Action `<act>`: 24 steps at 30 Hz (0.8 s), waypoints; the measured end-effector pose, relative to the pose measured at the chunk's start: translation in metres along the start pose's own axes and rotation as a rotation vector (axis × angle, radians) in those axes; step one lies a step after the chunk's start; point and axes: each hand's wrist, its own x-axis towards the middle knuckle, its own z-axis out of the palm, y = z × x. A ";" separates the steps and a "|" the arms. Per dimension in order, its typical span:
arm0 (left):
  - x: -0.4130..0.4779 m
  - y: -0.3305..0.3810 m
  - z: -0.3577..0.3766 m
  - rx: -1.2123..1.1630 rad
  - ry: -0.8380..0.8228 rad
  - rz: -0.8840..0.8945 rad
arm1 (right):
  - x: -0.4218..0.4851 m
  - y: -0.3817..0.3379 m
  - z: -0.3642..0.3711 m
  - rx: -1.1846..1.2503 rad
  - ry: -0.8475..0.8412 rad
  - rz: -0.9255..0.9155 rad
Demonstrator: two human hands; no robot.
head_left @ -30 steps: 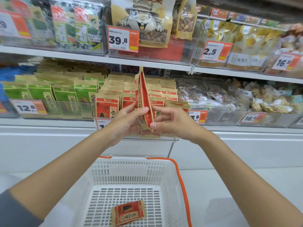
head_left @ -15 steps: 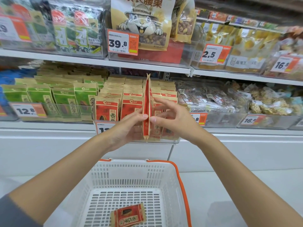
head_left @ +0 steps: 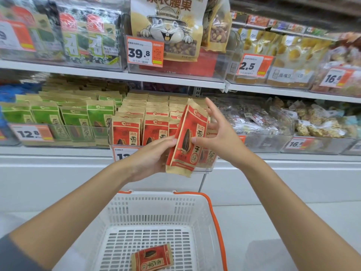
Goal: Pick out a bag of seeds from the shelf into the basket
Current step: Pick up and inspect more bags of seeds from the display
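Centre frame: my left hand (head_left: 154,157) grips the lifted sunflower-seed bag (head_left: 187,137); my right hand (head_left: 220,139) steadies it, fingers splayed. Next, lower it into the basket (head_left: 156,208) below.

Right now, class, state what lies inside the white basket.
One red seed bag lies flat on the basket floor. The left forearm covers its left rim and the frame cuts its near end, so those parts are unseen.

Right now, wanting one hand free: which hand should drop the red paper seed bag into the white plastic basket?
Likely left. The left hand grips the red seed bag; the right hand is splayed, only its thumb touching.
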 end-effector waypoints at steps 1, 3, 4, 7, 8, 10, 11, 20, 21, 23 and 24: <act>0.000 0.001 0.000 0.031 0.003 0.011 | 0.001 0.000 -0.002 -0.043 0.025 -0.012; 0.001 0.001 0.001 0.077 0.015 0.022 | 0.003 0.000 -0.007 -0.113 0.037 -0.033; 0.001 0.001 0.001 0.090 0.029 0.028 | 0.004 -0.001 -0.010 -0.107 0.037 -0.031; 0.003 0.004 0.004 0.137 0.088 0.068 | 0.008 -0.008 -0.022 -0.038 0.041 -0.008; 0.004 0.006 0.006 0.149 0.117 0.089 | 0.010 -0.011 -0.028 -0.044 0.044 -0.015; 0.007 0.010 0.006 0.168 0.226 0.135 | 0.013 -0.016 -0.041 -0.038 0.064 -0.066; 0.009 0.011 0.005 0.182 0.288 0.158 | 0.015 -0.019 -0.048 -0.016 0.096 -0.098; 0.041 0.020 0.012 0.713 0.521 0.300 | 0.051 -0.026 -0.101 0.077 0.500 -0.306; 0.046 0.022 0.012 0.783 0.518 0.304 | 0.056 -0.022 -0.100 0.049 0.495 -0.291; 0.055 0.024 0.010 0.900 0.501 0.316 | 0.066 -0.010 -0.097 -0.028 0.459 -0.237; 0.059 0.025 0.010 0.944 0.490 0.315 | 0.071 -0.003 -0.096 -0.061 0.423 -0.211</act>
